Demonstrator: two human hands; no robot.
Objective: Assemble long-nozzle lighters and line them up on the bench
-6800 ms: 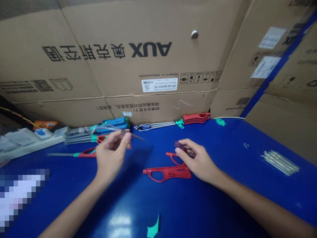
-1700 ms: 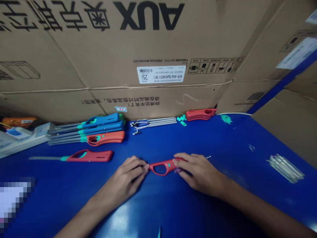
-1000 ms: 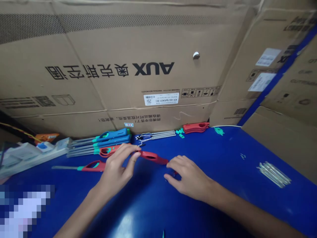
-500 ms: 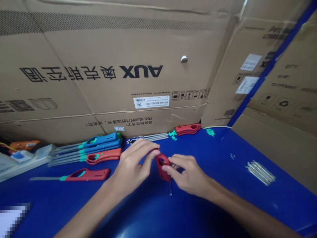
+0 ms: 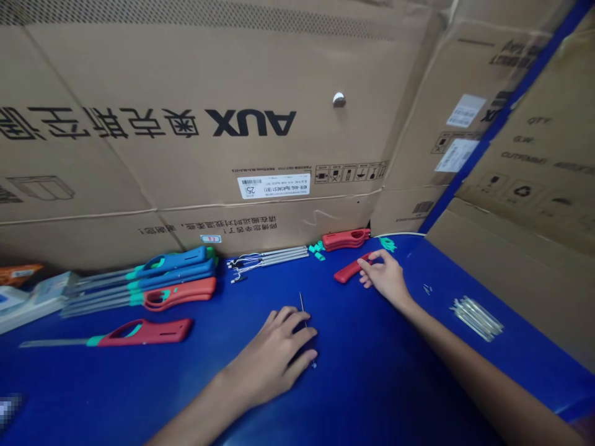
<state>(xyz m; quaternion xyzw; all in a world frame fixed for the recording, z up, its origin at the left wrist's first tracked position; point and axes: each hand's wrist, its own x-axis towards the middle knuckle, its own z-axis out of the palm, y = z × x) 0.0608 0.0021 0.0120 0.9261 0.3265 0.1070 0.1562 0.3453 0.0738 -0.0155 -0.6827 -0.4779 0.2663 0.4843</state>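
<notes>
My right hand (image 5: 383,277) reaches toward the back of the blue table (image 5: 381,371) and pinches a red plastic handle shell (image 5: 348,270) at its right end. My left hand (image 5: 279,350) lies palm down near the table's middle, fingers curled over a thin metal rod (image 5: 302,303) whose tip sticks out beyond the fingers. Whether those fingers grip the rod is hidden. A small stack of red handle shells (image 5: 346,238) lies against the cardboard just beyond my right hand.
Finished blue and red long-nosed lighters (image 5: 158,279) lie at the back left, one red lighter (image 5: 125,333) nearer. Metal tubes with wires (image 5: 267,258) and teal bits (image 5: 317,249) sit by the cardboard boxes (image 5: 251,124). A bundle of thin rods (image 5: 476,316) lies right.
Both hands held a red handle shell together at the centre. Now my right hand has carried it toward the back right, and my left hand has dropped flat onto the thin rod.
</notes>
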